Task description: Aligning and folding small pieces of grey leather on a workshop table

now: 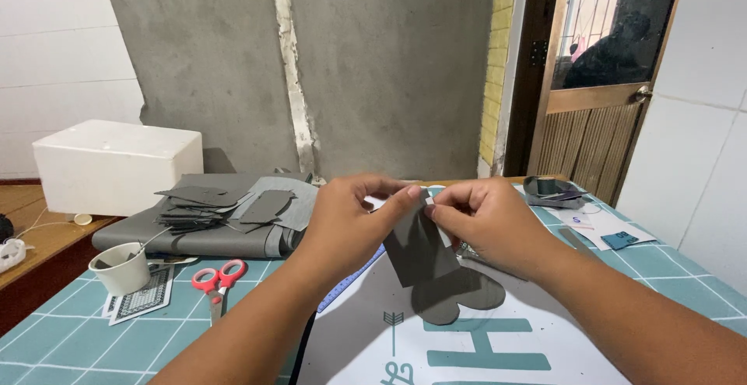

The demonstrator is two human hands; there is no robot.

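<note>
Both hands hold one dark grey rectangular piece of sheet material upright over the table. My left hand pinches its top left edge between thumb and fingers. My right hand grips the top right corner, where a small white strip shows at the fingertips. Below it, a rounded grey cut piece lies flat on a white printed sheet.
Red-handled scissors and a white cup sit left on the teal cutting mat. A pile of grey cut pieces rests on rolled grey material. A white foam box stands far left. A tape roll is right.
</note>
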